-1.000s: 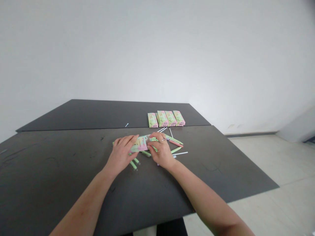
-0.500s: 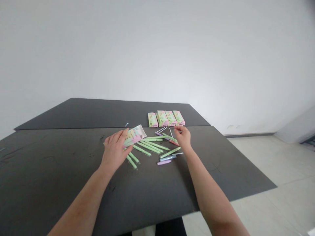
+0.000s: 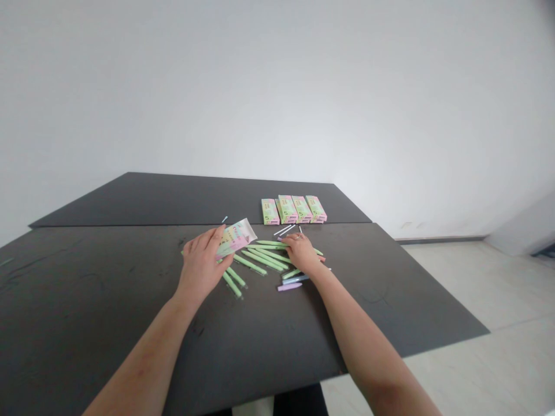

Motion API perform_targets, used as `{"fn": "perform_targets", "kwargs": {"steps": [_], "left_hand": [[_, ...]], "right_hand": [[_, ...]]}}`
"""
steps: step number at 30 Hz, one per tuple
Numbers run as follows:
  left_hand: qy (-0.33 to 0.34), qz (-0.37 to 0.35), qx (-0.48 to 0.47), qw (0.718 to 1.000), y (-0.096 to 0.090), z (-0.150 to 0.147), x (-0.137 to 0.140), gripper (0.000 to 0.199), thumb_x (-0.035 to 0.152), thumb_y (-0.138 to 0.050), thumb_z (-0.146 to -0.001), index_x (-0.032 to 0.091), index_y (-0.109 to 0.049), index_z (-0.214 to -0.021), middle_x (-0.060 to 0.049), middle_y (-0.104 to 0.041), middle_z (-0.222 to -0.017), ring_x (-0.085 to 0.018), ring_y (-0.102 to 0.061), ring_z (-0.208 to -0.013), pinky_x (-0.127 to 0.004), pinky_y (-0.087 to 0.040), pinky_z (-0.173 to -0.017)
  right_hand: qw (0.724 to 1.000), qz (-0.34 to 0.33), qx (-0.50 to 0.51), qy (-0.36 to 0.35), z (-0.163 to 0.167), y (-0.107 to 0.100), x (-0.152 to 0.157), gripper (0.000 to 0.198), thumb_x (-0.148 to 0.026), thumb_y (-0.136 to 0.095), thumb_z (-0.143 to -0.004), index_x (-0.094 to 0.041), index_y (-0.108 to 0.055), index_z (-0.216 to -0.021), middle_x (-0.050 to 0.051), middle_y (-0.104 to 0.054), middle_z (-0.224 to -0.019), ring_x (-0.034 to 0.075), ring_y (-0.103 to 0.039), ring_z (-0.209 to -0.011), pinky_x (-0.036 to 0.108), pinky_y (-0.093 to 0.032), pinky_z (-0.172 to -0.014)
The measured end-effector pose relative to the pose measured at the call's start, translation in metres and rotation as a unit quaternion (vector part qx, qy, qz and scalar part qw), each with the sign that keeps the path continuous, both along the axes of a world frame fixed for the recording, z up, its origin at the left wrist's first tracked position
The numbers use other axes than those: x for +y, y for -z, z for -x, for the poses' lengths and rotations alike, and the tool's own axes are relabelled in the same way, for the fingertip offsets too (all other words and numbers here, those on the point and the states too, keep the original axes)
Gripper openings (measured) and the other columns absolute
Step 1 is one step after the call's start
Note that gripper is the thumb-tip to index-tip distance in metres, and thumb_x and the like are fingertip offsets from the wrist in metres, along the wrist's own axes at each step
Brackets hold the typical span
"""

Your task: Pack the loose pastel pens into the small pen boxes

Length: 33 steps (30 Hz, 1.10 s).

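Note:
My left hand point(image 3: 200, 261) is closed around a pink, green and white printed box point(image 3: 234, 239), raised at a tilt with its whitish end flap pointing right. Beneath and beside it, several light green pens point(image 3: 264, 259) lie fanned out on the dark table. My right hand point(image 3: 302, 253) is lowered over the right side of these pens, its fingers bent down and close together. What its fingertips pinch is hidden. A lilac pen point(image 3: 289, 286) and a blue pen point(image 3: 295, 279) lie just below that hand. Thin white sticks point(image 3: 284, 230) lie beyond it.
Several matching boxes point(image 3: 287, 209) marked 5 stand in a row farther back, near the seam between the dark table point(image 3: 108, 271) panels. A small pale stick point(image 3: 224, 219) lies left of them. A white wall point(image 3: 243, 86) rises behind the table.
My right hand has moved left and nearer to me, from beside the white sticks down onto the pens. My left hand and its box have hardly moved.

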<state>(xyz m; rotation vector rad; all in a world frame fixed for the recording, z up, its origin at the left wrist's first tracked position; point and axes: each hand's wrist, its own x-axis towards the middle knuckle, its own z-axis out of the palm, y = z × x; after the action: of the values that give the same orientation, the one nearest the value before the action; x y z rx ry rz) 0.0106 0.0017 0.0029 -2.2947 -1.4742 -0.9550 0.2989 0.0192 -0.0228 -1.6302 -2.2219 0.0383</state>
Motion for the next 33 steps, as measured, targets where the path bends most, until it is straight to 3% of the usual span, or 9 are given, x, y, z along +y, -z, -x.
{"fn": "perform_targets", "kwargs": {"steps": [10, 18, 20, 24, 27, 29, 33], "left_hand": [[-0.004, -0.005, -0.003, 1.000, 0.001, 0.001, 0.001, 0.058, 0.033, -0.053, -0.086, 0.020, -0.037, -0.141, -0.014, -0.057, -0.128, -0.031, -0.052, -0.119, -0.045, -0.036, -0.099], [0.011, 0.001, -0.012, 1.000, 0.003, 0.002, 0.004, 0.058, 0.033, -0.053, -0.086, 0.019, -0.037, -0.140, -0.014, -0.057, -0.129, -0.030, -0.052, -0.119, -0.044, -0.037, -0.099], [0.022, 0.004, -0.015, 1.000, 0.004, 0.002, 0.004, 0.059, 0.033, -0.054, -0.086, 0.020, -0.037, -0.141, -0.014, -0.056, -0.130, -0.030, -0.052, -0.120, -0.043, -0.036, -0.099], [0.037, 0.015, -0.010, 0.999, 0.004, 0.001, 0.004, 0.058, 0.034, -0.054, -0.087, 0.022, -0.036, -0.141, -0.013, -0.055, -0.132, -0.029, -0.052, -0.120, -0.044, -0.036, -0.099], [0.042, 0.021, -0.006, 0.999, 0.003, 0.000, 0.003, 0.058, 0.033, -0.054, -0.086, 0.023, -0.037, -0.140, -0.013, -0.055, -0.133, -0.028, -0.051, -0.121, -0.043, -0.035, -0.100], [0.043, 0.022, -0.003, 0.999, 0.004, 0.000, 0.003, 0.057, 0.033, -0.054, -0.086, 0.023, -0.037, -0.140, -0.013, -0.055, -0.133, -0.028, -0.052, -0.121, -0.044, -0.035, -0.100], [0.048, 0.027, 0.004, 0.998, 0.004, 0.001, 0.002, 0.058, 0.032, -0.055, -0.085, 0.022, -0.038, -0.140, -0.012, -0.056, -0.133, -0.028, -0.052, -0.120, -0.044, -0.035, -0.100]], "right_hand": [[1.000, 0.019, -0.007, -0.013, 0.001, -0.006, -0.011, 0.017, -0.019, -0.061, -0.084, -0.019, -0.073, -0.097, 0.010, -0.071, -0.097, 0.025, -0.060, -0.097, 0.036, -0.043, -0.088], [0.987, 0.018, 0.153, 0.036, -0.009, -0.011, -0.011, 0.022, -0.025, -0.051, -0.089, -0.019, -0.070, -0.096, 0.004, -0.070, -0.081, 0.018, -0.061, -0.072, 0.027, -0.043, -0.067], [0.967, 0.007, 0.250, 0.041, -0.010, -0.016, -0.012, 0.024, -0.031, -0.049, -0.090, -0.020, -0.069, -0.093, 0.000, -0.065, -0.071, 0.015, -0.057, -0.065, 0.025, -0.041, -0.062], [0.901, 0.003, 0.435, 0.003, -0.006, -0.028, -0.020, 0.029, -0.042, -0.052, -0.087, -0.019, -0.069, -0.094, -0.004, -0.051, -0.057, 0.012, -0.045, -0.051, 0.023, -0.036, -0.051], [0.864, 0.002, 0.503, -0.034, -0.001, -0.039, -0.030, 0.030, -0.042, -0.057, -0.085, -0.018, -0.069, -0.099, -0.005, -0.047, -0.054, 0.011, -0.042, -0.048, 0.023, -0.033, -0.047], [0.865, -0.015, 0.499, -0.060, 0.002, -0.047, -0.037, 0.028, -0.040, -0.058, -0.085, -0.019, -0.069, -0.099, -0.004, -0.051, -0.058, 0.011, -0.044, -0.051, 0.023, -0.034, -0.049], [0.897, -0.040, 0.428, -0.103, 0.008, -0.058, -0.048, 0.021, -0.035, -0.058, -0.086, -0.018, -0.068, -0.095, 0.001, -0.062, -0.075, 0.013, -0.053, -0.063, 0.024, -0.040, -0.057]]}}
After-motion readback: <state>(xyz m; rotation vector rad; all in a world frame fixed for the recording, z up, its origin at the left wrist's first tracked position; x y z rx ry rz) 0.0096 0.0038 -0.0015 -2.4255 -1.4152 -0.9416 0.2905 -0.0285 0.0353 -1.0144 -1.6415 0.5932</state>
